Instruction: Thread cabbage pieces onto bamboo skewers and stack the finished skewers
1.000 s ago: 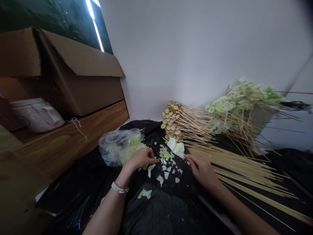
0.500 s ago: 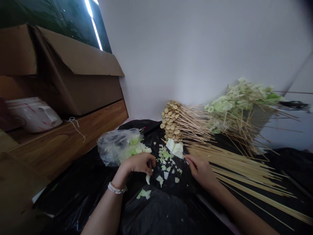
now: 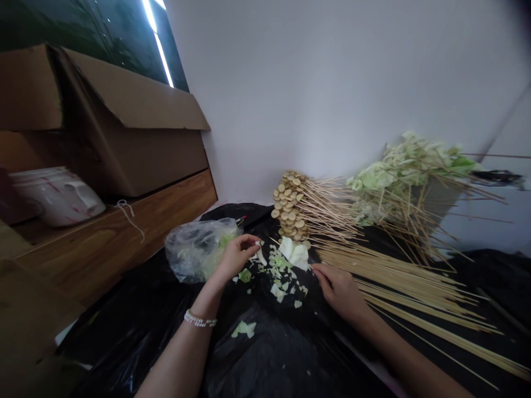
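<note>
A pale wall (image 3: 332,83) rises behind everything, with a large open cardboard box (image 3: 153,152) at the left. Black plastic (image 3: 265,354) spreads below. On the right, leafy skewers (image 3: 409,166) are heaped near the wall; bare skewers (image 3: 406,282) lie in a broad fan nearer the camera. A clear bag (image 3: 193,249) with pale green leaves sits beside the left hand, and skewered round slices (image 3: 290,204) are stacked beyond the scraps. The right hand (image 3: 342,290) is closed, fingertips pinching a thin stick (image 3: 311,267) at the cabbage leaf (image 3: 296,254). The left hand (image 3: 235,257) pinches a whitish strip (image 3: 261,255) above the plastic. Between the hands lie small cabbage scraps (image 3: 279,268).
</note>
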A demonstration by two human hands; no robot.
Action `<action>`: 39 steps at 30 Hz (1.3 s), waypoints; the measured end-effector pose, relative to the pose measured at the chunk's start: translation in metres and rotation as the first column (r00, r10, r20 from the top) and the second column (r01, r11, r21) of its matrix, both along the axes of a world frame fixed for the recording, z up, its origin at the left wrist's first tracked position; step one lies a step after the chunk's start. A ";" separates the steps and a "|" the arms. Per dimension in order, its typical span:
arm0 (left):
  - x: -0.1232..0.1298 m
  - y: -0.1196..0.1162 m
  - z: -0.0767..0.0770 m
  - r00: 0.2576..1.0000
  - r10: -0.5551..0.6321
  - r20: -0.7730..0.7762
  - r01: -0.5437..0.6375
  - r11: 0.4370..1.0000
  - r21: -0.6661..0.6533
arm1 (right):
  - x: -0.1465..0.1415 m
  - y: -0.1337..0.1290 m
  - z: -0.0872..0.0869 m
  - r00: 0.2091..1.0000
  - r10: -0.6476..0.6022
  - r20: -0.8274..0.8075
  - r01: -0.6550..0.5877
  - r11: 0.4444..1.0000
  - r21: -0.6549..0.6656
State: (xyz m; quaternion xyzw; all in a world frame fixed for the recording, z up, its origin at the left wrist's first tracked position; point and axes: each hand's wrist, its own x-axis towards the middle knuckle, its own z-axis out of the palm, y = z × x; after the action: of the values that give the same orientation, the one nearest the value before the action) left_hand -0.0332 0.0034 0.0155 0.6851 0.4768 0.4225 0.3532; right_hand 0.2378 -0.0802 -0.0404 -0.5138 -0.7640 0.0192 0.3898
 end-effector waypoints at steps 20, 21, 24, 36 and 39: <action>0.026 -0.002 -0.017 0.901 0.134 0.413 -0.091 0.988 -0.122 | -0.002 -0.002 -0.001 0.997 0.043 0.068 -0.040 0.999 -0.033; 0.026 -0.003 -0.017 0.905 0.126 0.407 -0.081 0.989 -0.127 | -0.002 -0.002 -0.001 0.997 0.043 0.068 -0.040 0.998 -0.041; 0.026 -0.004 -0.017 0.903 0.091 0.419 -0.034 0.989 -0.142 | -0.001 -0.001 -0.001 0.998 0.039 0.057 -0.036 0.998 -0.052; 0.028 -0.002 -0.018 0.913 0.100 0.396 -0.047 0.989 -0.142 | -0.001 -0.003 0.000 0.998 0.043 0.037 -0.041 0.997 -0.060; 0.029 -0.003 -0.018 0.944 0.101 0.314 -0.080 0.994 -0.080 | -0.002 -0.003 0.001 0.998 0.044 0.047 -0.042 0.998 -0.053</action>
State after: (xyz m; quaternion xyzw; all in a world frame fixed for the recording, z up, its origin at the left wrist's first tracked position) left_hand -0.0046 0.0006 -0.0023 0.5735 0.4586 0.5270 0.4278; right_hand 0.2360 -0.0832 -0.0398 -0.5075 -0.7832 0.0353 0.3575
